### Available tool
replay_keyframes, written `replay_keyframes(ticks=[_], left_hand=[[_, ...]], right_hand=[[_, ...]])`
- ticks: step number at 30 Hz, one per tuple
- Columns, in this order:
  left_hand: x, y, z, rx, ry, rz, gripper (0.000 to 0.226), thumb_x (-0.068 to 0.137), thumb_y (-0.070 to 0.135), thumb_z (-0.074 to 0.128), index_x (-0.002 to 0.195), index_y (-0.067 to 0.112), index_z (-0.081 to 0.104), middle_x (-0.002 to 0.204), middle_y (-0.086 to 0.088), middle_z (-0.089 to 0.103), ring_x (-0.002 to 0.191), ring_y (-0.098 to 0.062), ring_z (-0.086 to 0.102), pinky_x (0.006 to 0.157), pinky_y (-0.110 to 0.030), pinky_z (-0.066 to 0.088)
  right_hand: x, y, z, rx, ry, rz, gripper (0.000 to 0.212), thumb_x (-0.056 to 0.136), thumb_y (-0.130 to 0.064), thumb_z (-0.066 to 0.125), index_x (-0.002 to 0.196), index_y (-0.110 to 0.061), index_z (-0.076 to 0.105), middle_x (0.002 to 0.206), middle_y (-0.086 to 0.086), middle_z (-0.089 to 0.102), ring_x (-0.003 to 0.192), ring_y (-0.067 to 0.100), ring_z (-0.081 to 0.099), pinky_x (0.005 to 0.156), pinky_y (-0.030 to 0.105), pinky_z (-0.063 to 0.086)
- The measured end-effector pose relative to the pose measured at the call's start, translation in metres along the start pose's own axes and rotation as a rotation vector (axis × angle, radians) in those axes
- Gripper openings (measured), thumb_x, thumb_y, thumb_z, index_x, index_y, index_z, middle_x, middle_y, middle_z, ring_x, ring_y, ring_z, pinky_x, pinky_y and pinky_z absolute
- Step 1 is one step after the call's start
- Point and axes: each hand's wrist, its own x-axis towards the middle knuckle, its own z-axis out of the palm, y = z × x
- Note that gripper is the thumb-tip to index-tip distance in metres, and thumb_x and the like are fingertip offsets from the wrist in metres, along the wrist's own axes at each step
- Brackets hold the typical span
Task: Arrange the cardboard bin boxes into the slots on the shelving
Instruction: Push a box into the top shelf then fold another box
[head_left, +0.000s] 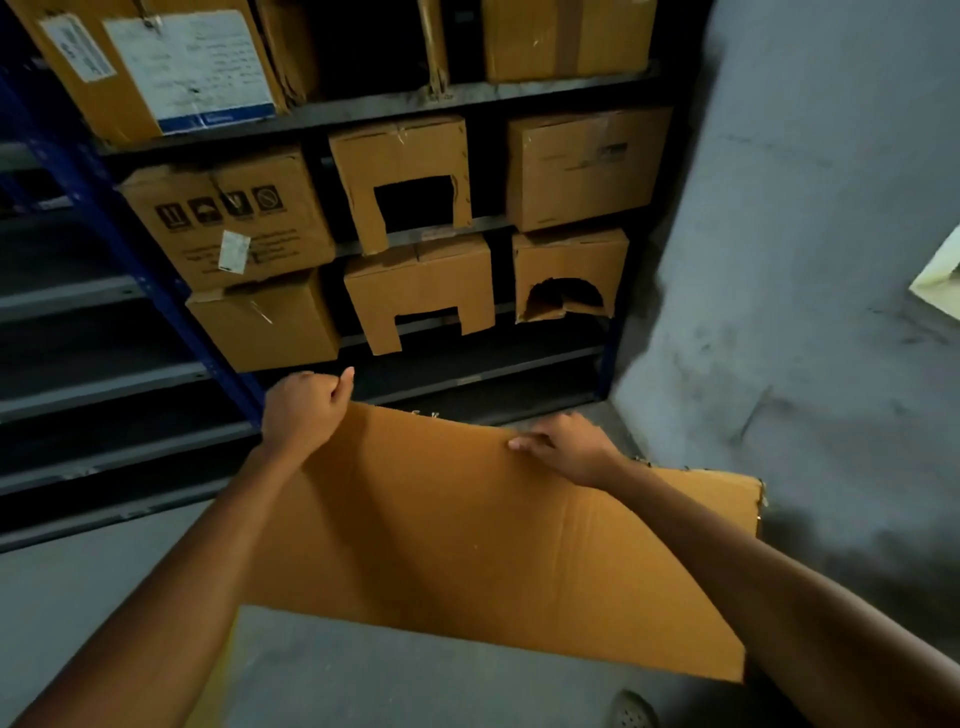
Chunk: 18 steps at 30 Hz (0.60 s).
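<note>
Because the box (493, 530) is wide and floppy, I hold it by its far edge, low before the shelving (363, 110). My left hand (306, 410) curls round its corner and my right hand (563, 447) pinches the rim, probably to aim it beneath the shelved boxes (421, 296).

A rough grey wall (810, 234) fills the right side of the frame, darkened by smudges toward its lower part. At the far right edge, a pale cream object (940, 280) juts in, cut off by the frame. Grey concrete floor (78, 582) spreads across the lower left, and a dark perforated shoe toe (631, 712) shows at the bottom edge.
</note>
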Motion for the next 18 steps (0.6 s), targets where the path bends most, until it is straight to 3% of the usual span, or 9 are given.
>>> replay_keyframes(ticks=[4, 7, 9, 12, 15, 18], left_hand=[[-0.006, 0.035, 0.01, 0.062, -0.12, 0.066, 0.05, 0.105, 0.044, 0.026, 0.067, 0.024, 0.051, 0.068, 0.001, 0.052, 0.066, -0.015, 0.051, 0.079, -0.041, 0.045], [-0.024, 0.084, 0.032, -0.098, -0.16, 0.116, 0.042, 0.106, 0.036, 0.029, 0.094, 0.018, 0.065, 0.087, 0.0, 0.06, 0.083, -0.015, 0.054, 0.09, -0.037, 0.04], [-0.036, 0.11, 0.043, -0.15, -0.125, 0.113, 0.044, 0.105, 0.036, 0.028, 0.083, 0.021, 0.064, 0.078, 0.002, 0.061, 0.073, -0.014, 0.055, 0.084, -0.035, 0.041], [-0.042, 0.115, 0.059, -0.248, -0.108, 0.027, 0.06, 0.105, 0.045, 0.022, 0.056, 0.023, 0.049, 0.049, 0.006, 0.045, 0.045, -0.011, 0.044, 0.061, -0.029, 0.037], [-0.039, 0.1, 0.068, -0.34, -0.107, -0.063, 0.061, 0.105, 0.045, 0.028, 0.052, 0.02, 0.046, 0.045, 0.005, 0.04, 0.039, -0.011, 0.039, 0.05, -0.024, 0.029], [-0.029, 0.071, 0.07, -0.363, -0.071, -0.174, 0.06, 0.105, 0.039, 0.035, 0.05, 0.019, 0.042, 0.045, 0.003, 0.037, 0.04, -0.014, 0.036, 0.045, -0.024, 0.024]], right_hand=[[0.001, -0.023, 0.002, 0.032, 0.113, -0.049, 0.043, 0.094, -0.06, 0.046, 0.103, -0.026, 0.069, 0.094, -0.008, 0.065, 0.084, 0.009, 0.06, 0.07, 0.029, 0.051], [0.002, -0.045, -0.003, -0.016, 0.151, -0.061, 0.038, 0.095, -0.058, 0.046, 0.093, -0.026, 0.066, 0.086, -0.007, 0.064, 0.077, 0.008, 0.06, 0.067, 0.027, 0.051], [0.002, -0.054, -0.004, -0.058, 0.162, -0.071, 0.035, 0.096, -0.056, 0.046, 0.088, -0.027, 0.064, 0.081, -0.007, 0.062, 0.074, 0.008, 0.059, 0.067, 0.028, 0.051], [-0.006, -0.056, -0.006, -0.099, 0.066, -0.064, 0.03, 0.096, -0.053, 0.049, 0.097, -0.026, 0.064, 0.086, -0.005, 0.064, 0.077, 0.008, 0.058, 0.069, 0.029, 0.049], [-0.018, -0.042, -0.024, -0.26, -0.032, -0.038, 0.028, 0.094, -0.052, 0.05, 0.098, -0.026, 0.058, 0.093, -0.002, 0.062, 0.085, 0.016, 0.058, 0.068, 0.033, 0.04], [-0.038, -0.007, -0.058, -0.433, -0.113, 0.046, 0.055, 0.086, -0.072, 0.043, 0.084, -0.019, 0.057, 0.087, 0.0, 0.059, 0.087, 0.022, 0.061, 0.071, 0.036, 0.045]])
